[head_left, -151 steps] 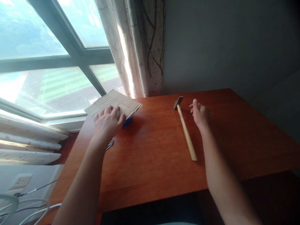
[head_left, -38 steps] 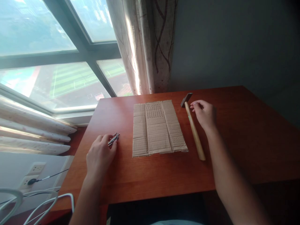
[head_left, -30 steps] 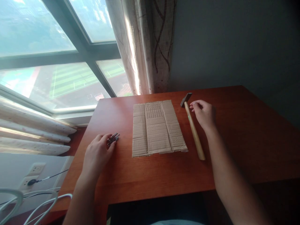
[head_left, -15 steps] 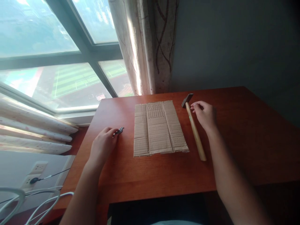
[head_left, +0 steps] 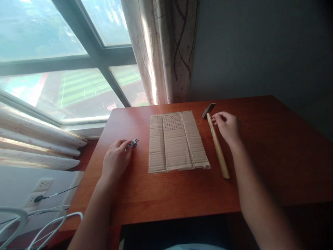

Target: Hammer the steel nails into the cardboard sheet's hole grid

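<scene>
My left hand [head_left: 117,158] is closed around a small bundle of nails [head_left: 133,143] at the left of the table, their shiny dark shafts sticking out past the fingertips. To the right, my right hand [head_left: 227,126] has its fingers curled and drawn together just beside the upper handle of a hammer [head_left: 218,149]; anything between them is too small to make out. The hammer lies with its metal head at the far end. Between both hands lies a flat piece of corrugated cardboard [head_left: 177,149], with rows of small dark dots or holes in its far part.
The reddish-brown wooden table [head_left: 156,201] has its far edge by a curtain [head_left: 158,52] and a grey wall. A window [head_left: 78,90] is at the left. White cables [head_left: 59,218] and a wall socket [head_left: 33,199] are at the lower left.
The nails in my left hand have turned slightly and stick out a little more. My right hand stays almost where it was beside the hammer. The view has shifted very slightly.
</scene>
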`<state>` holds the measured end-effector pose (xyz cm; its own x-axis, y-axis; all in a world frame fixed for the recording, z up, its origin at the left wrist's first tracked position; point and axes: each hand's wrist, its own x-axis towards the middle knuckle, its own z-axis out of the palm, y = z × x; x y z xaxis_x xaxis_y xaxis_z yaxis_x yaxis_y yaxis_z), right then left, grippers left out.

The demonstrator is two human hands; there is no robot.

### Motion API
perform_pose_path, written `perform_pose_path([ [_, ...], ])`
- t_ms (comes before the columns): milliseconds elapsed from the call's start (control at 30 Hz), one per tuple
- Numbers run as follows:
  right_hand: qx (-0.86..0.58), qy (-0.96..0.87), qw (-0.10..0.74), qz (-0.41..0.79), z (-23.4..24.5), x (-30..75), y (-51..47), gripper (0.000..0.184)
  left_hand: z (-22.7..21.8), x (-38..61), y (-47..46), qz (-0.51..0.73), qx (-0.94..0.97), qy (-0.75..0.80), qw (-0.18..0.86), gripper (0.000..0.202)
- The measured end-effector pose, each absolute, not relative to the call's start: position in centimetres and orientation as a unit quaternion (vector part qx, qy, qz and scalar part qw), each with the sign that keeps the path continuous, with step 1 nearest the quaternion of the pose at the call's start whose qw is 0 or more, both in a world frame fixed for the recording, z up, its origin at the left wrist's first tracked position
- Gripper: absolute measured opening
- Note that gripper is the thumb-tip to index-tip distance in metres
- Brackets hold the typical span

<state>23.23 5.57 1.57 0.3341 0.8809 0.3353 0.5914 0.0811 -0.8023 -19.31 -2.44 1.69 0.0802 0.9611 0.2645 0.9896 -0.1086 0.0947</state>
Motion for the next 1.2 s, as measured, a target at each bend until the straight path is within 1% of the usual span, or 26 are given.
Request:
perform_pose_path([
  [267, -0.66, -0.56, 0.477, 0.151, 1.9, 23.0, 5.3, 0.024, 1.0, -19.2, -1.9, -0.145, -0.724, -0.669, 0.08, 0.029],
  [600, -0.663, -0.561, 0.472, 0.151, 1.9, 23.0, 5.3, 0.023, 0.4, -19.4, -1.0, -0.205, -0.689, -0.694, 0.037, 0.028],
  [867, -0.661, -0.565, 0.47, 0.152, 1.8, 23.1, 5.3, 0.024, 0.6, -18.8, -0.9, -0.211, -0.686, -0.697, 0.021, 0.031],
  [1200, -0.656, -0.567, 0.473, 0.155, 1.6, 23.0, 5.4, 0.025, 0.4, -15.9, 2.0, -0.124, -0.693, -0.705, 0.091, 0.038],
])
